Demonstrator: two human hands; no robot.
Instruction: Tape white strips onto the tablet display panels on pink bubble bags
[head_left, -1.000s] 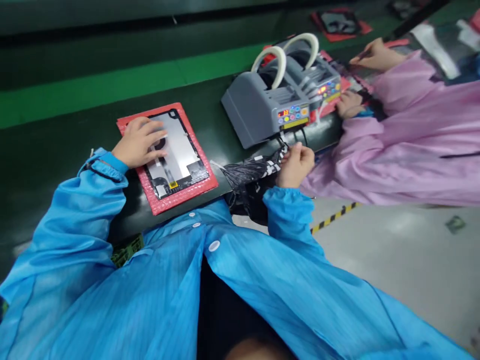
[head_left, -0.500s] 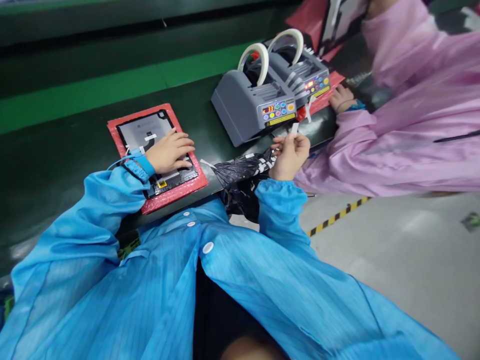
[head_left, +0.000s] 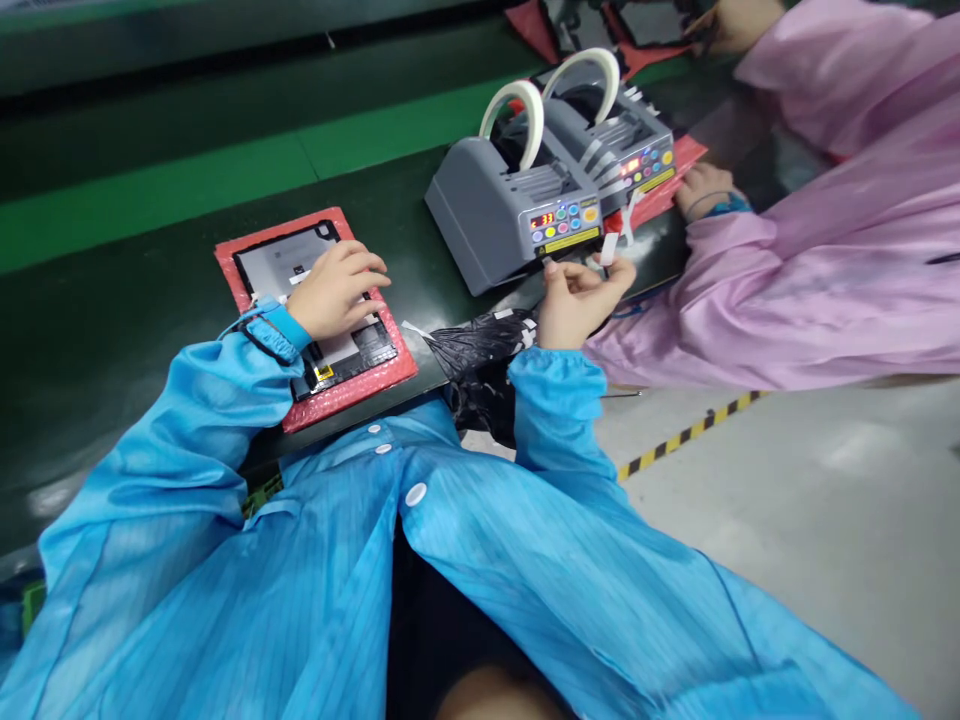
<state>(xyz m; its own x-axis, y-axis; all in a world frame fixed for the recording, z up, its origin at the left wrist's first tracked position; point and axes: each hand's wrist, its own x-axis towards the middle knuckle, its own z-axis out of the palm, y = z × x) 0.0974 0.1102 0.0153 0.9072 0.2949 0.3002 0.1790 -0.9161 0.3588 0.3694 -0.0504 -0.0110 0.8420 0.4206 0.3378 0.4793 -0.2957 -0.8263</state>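
Observation:
An opened tablet back (head_left: 281, 262) lies on a red bubble-wrap mat (head_left: 352, 385) on the dark belt. My left hand (head_left: 336, 288) rests flat on the tablet, fingers spread. My right hand (head_left: 576, 297) is at the front of the nearer grey tape dispenser (head_left: 495, 205), thumb and fingers pinched on a small white strip of tape (head_left: 608, 248) at its outlet. The dispenser's display shows red digits and carries a white tape roll (head_left: 516, 110).
A second tape dispenser (head_left: 615, 135) stands behind the first. A black plastic bag (head_left: 472, 345) with tape scraps hangs at the belt's edge. A co-worker in a pink coat (head_left: 810, 260) sits to the right, one hand (head_left: 701, 188) on the belt. Green stripe beyond.
My right hand rose from the black bag to the dispenser's outlet and took a tape strip. My left hand slid toward the tablet's right side.

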